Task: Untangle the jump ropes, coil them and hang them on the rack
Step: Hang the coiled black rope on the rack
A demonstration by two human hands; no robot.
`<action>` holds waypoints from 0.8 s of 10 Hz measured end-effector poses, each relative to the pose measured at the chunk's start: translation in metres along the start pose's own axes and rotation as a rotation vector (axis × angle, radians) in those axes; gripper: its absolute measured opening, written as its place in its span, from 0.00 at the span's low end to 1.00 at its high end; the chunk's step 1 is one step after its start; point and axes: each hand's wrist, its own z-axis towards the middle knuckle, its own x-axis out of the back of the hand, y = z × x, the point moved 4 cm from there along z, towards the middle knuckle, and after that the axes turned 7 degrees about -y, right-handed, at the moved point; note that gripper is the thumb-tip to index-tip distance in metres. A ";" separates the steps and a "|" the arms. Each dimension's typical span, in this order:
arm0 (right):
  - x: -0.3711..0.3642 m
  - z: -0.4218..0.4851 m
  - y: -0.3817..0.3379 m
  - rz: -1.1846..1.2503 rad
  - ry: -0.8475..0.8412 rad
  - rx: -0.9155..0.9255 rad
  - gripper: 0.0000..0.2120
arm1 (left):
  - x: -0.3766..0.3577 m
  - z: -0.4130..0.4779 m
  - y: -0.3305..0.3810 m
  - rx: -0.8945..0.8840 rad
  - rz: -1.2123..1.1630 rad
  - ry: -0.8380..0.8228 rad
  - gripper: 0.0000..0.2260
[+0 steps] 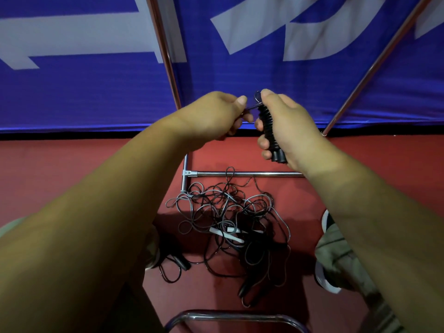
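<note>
Red floor [72, 162], tangled ropes [228, 212], ribbed handles [267, 123]

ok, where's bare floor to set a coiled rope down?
Bare: red floor left of the rack post, under the banner; same at far right. Crowded: rope tangle in the middle, between rack crossbar and near chrome bar.

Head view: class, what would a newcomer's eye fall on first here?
Centre frame, the right hand grips two black ribbed jump-rope handles while the left hand pinches their thin black cord. Below, a tangled heap of black and grey ropes lies on the red floor, with a blue-and-white banner behind.
</note>
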 end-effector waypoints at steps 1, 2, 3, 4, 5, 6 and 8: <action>0.005 -0.002 -0.005 -0.154 0.048 0.061 0.14 | 0.011 0.001 -0.010 0.163 0.149 0.068 0.18; 0.009 -0.002 -0.005 -0.377 0.124 0.146 0.13 | 0.020 -0.004 -0.018 0.253 0.229 0.158 0.16; 0.009 -0.001 -0.002 -0.524 0.177 0.238 0.12 | 0.010 -0.007 -0.019 0.271 -0.126 0.160 0.13; 0.003 -0.001 0.000 -0.661 0.185 0.270 0.12 | -0.013 -0.008 -0.016 0.428 -0.791 0.091 0.12; -0.006 -0.004 0.001 -0.713 0.154 0.301 0.12 | -0.023 0.002 -0.025 0.417 -0.859 0.023 0.15; -0.017 -0.007 0.003 -0.731 0.087 0.319 0.13 | -0.019 0.006 -0.033 0.421 -0.819 0.093 0.05; -0.025 -0.012 0.006 -0.631 -0.033 0.255 0.16 | -0.019 0.010 -0.029 0.342 -0.923 0.000 0.12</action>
